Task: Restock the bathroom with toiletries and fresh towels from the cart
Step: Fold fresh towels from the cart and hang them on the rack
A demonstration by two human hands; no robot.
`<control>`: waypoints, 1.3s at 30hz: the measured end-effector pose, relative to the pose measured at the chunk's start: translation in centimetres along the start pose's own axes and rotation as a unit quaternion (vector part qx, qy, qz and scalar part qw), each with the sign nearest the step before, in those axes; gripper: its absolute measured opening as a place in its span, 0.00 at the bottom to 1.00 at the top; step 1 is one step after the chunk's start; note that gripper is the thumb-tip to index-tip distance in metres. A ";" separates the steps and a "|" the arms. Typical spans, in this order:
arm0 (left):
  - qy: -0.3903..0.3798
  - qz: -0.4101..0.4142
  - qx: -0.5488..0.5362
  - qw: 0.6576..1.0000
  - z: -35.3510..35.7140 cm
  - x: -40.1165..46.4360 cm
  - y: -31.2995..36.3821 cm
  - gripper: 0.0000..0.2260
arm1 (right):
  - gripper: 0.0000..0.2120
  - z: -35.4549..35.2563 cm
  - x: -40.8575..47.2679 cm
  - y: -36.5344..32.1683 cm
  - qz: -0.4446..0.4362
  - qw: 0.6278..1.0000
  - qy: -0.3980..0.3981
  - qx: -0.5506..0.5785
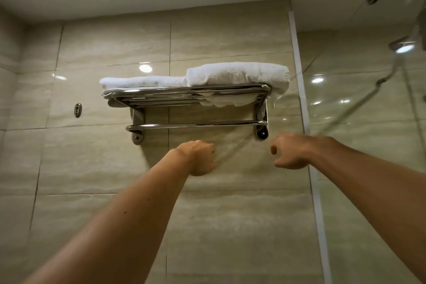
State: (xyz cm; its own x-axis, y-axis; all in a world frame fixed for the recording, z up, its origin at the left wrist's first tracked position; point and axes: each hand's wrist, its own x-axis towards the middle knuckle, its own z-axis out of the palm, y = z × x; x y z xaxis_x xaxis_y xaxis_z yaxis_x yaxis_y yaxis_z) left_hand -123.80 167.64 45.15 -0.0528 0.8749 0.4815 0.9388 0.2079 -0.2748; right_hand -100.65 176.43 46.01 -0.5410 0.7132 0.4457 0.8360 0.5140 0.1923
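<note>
Up on the wall, two white towels sit on the chrome rack [189,93]: a flat towel [140,81] at the left, a thicker towel [237,74] at the right, its end spilling past the frame, probably set high to stay dry beside the glass shower screen [368,110]. Both arms reach up below the bare lower bar [196,125]. Left hand [199,158] and right hand [291,152] are apart, fingers curled, gripping nothing. No cart in view.

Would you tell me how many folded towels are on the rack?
2: a flatter towel on the rack's left, a thicker towel on its right; others may be hidden.
</note>
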 end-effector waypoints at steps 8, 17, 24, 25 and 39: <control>-0.037 0.061 -0.034 0.997 2.2 -7.4 1.3 0.23 | 0.25 1.4 -9.5 -4.2 0.035 0.998 -0.046 0.008; -0.047 0.177 -0.067 0.981 2.9 -13.6 8.1 0.25 | 0.27 2.3 -22.2 -5.2 0.099 0.990 -0.099 0.008; -0.067 0.252 -0.153 0.953 0.3 -17.7 17.9 0.26 | 0.29 0.6 -33.6 -1.5 0.192 0.971 -0.146 -0.013; -0.071 0.266 -0.162 0.948 -0.2 -18.4 19.9 0.26 | 0.29 0.3 -35.6 -0.7 0.204 0.967 -0.150 -0.016; -0.080 0.421 -0.229 0.874 -8.3 -29.1 46.3 0.26 | 0.27 -5.1 -63.5 12.1 0.372 0.902 -0.214 -0.047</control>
State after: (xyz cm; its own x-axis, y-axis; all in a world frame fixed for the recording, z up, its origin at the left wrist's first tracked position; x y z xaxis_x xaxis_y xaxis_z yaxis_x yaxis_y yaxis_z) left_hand -75.96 148.21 25.29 0.7099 0.6909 0.1367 0.7037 -0.7039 -0.0970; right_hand -55.65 134.92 24.52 0.2033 0.9731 0.1086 0.9756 -0.2107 0.0615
